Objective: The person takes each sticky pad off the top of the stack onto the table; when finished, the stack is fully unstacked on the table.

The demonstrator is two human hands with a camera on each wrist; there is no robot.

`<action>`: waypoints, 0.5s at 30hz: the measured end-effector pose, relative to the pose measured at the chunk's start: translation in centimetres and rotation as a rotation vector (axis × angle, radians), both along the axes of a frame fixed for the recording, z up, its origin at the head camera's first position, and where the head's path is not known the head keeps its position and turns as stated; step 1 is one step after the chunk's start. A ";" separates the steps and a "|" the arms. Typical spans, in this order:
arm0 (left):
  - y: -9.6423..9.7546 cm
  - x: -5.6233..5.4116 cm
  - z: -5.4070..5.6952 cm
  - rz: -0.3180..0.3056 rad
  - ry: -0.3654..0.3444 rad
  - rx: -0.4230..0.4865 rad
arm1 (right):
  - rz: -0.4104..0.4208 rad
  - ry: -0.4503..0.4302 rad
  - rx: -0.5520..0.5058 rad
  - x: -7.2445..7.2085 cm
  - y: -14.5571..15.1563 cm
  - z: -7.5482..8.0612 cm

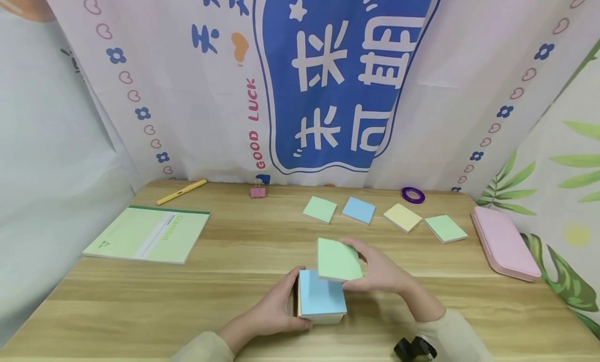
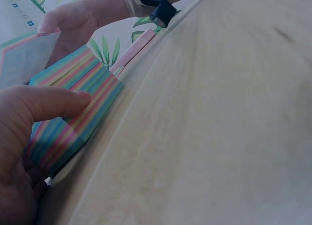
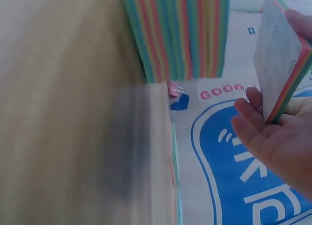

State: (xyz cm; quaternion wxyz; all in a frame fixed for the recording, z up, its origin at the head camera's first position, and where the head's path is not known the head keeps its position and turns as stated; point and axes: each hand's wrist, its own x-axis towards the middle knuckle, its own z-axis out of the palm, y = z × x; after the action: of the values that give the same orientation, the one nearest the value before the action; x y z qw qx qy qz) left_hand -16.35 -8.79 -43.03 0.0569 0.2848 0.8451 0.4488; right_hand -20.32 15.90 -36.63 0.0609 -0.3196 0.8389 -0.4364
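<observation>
A thick stack of sticky note pads, blue on top, sits near the front of the table. My left hand grips it from the left, thumb at the near side and fingers at the far side. Its striped, many-coloured edges show in the left wrist view. Just above the stack's far right corner, my right hand holds a thin green-topped sticky note pad between thumb and fingers. In the right wrist view this pad shows a pale underside and layered coloured edge, apart from the stack.
Beyond the hands lie a green pad, a blue pad, a yellow pad and another green pad. Purple tape, a pink case, a notebook, a yellow pen and a pink binder clip lie around.
</observation>
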 end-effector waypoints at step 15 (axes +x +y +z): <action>0.0 0.0 0.1 -0.010 0.004 0.004 | -0.155 0.043 0.124 -7.0 -2.0 -2.4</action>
State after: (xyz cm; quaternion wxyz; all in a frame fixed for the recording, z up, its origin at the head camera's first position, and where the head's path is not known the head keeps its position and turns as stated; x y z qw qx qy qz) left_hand -16.36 -8.75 -42.98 0.0569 0.2898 0.8429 0.4497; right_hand -27.35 13.94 -38.98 0.0289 -0.2587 0.8876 -0.3801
